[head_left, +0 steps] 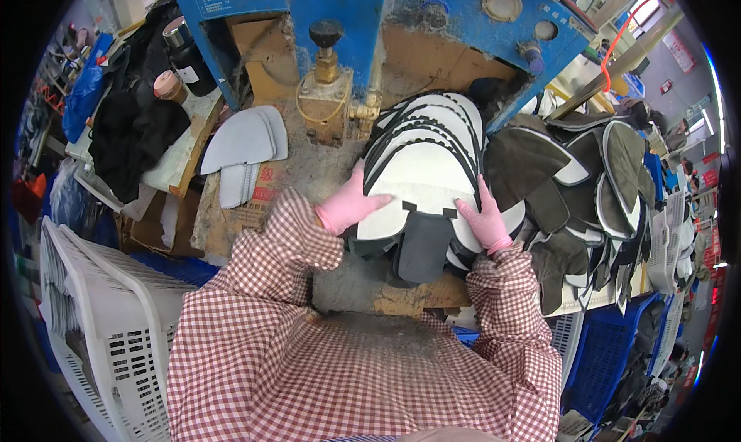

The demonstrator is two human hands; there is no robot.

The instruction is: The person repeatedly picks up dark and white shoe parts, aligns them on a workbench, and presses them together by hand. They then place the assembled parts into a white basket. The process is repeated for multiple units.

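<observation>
A fanned stack of white, rounded shoe-upper pieces (423, 168) with black edges lies on the worn bench in front of me. My left hand (349, 204), in a pink glove, grips its left side with the thumb on the top piece. On the opposite side my right hand (486, 214), also gloved in pink, holds the edge with its thumb on top and fingers along the side. From the near end of the top piece a dark grey tongue (424, 249) hangs toward me. The undersides of the pieces are hidden.
A blue machine (340, 14) with a brass valve (327, 68) stands behind the stack. Grey pieces (243, 145) lie to the left, dark pieces (532, 160) heap at right. White crates (127, 349), a blue crate (610, 357) and a black bottle (187, 60) flank the bench.
</observation>
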